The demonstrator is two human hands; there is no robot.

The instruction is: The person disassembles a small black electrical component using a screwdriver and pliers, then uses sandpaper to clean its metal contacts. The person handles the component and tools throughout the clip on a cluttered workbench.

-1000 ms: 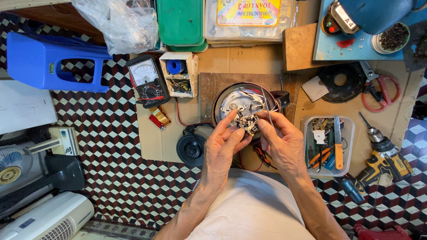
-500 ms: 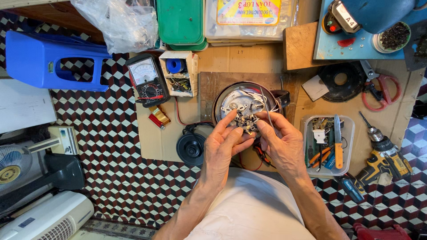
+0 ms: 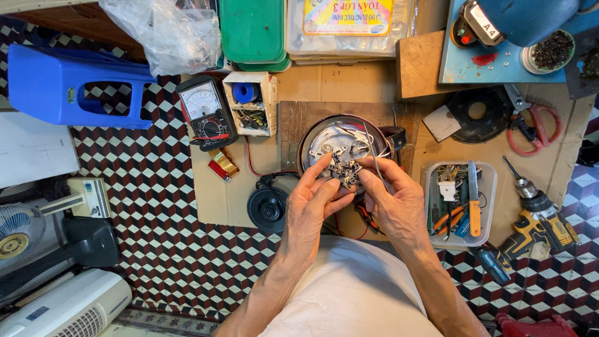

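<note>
Hands pinching small metal part, yellow-labelled clear box beyond

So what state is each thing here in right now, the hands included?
Left hand: fingers pinching the small metal part.
Right hand: pinching the same part from the other side.
Round appliance base: open, wiring exposed.
Analog meter: lying face up.
Tool tray: open, holding tools.
Cordless drill: lying on its side.

The small part pinched between the left hand and right hand is too small to identify. The fan at left and the red thing at near right are cut off by the edges.
</note>
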